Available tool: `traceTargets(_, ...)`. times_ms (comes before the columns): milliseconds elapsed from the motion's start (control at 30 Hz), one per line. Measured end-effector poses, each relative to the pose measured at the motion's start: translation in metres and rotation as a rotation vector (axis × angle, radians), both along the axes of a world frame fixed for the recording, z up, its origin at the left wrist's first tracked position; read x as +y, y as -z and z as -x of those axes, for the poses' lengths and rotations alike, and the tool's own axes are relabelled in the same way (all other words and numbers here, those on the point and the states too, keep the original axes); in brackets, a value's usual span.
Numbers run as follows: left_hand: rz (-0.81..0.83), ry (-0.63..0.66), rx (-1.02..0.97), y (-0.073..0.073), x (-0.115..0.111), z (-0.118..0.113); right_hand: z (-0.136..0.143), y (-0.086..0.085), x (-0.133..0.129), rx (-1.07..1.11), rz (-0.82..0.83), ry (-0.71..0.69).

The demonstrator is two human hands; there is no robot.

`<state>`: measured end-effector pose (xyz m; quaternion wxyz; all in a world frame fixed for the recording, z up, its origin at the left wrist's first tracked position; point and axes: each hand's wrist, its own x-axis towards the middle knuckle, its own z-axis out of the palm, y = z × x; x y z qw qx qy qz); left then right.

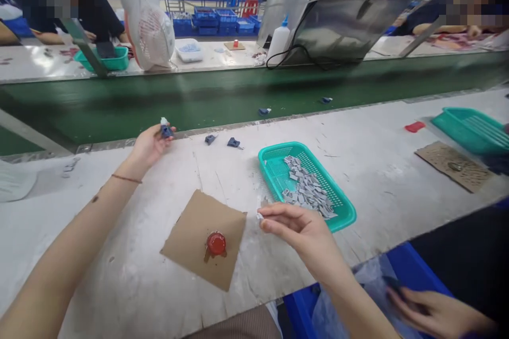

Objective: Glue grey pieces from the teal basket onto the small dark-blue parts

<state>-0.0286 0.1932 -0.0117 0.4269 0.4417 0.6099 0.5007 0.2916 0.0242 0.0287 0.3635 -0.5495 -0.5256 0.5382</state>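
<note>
At the belt-side edge of the table, my left hand (153, 143) holds a small dark blue part (166, 130) with a white piece at its top. Two similar dark blue parts (210, 139) (234, 142) lie just right of it. My right hand (304, 235) pinches a small whitish piece (260, 216) beside the green basket (349, 216), which holds many small grey pieces (308, 188). Between my forearms, a red round cap (216, 243) sits on a brown cardboard square (191, 233), with a wet-looking brown stain around it.
Two dark parts (264, 111) (326, 100) lie on the green belt (222, 95). Another green basket (473, 132), a red piece (414, 126) and cardboard (453, 165) are at the right. A co-worker's hand (433, 310) is over a blue crate (421, 270) at lower right. People sit across.
</note>
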Motion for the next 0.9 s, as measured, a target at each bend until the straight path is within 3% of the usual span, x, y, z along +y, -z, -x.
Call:
traceTargets(200, 0.177, 0.144, -0.328, -0.001, -0.116, -0.025, 0.034, 0.014, -0.016, -0.211, -0.225, -0.184)
traceTargets(333, 0.247, 0.125, -0.447, 0.001, -0.165, -0.035, 0.045, 0.018, -0.018, -0.326, -0.316, -0.341)
traceTargets(500, 0.206, 0.140, -0.322, 0.000, -0.189, -0.037, 0.051, 0.022, -0.019, -0.387, -0.337, -0.418)
traceTargets(667, 0.170, 0.166, -0.363, 0.000, -0.199, -0.042, 0.055, 0.015, -0.019, -0.380, -0.315, -0.418)
traceTargets(733, 0.160, 0.182, -0.389, -0.002, -0.204, -0.045, 0.054, 0.010, -0.017, -0.307, -0.230, -0.358)
traceTargets(900, 0.145, 0.239, -0.457, -0.014, -0.220, -0.057, 0.054, -0.002, -0.010, 0.132, 0.119, -0.161)
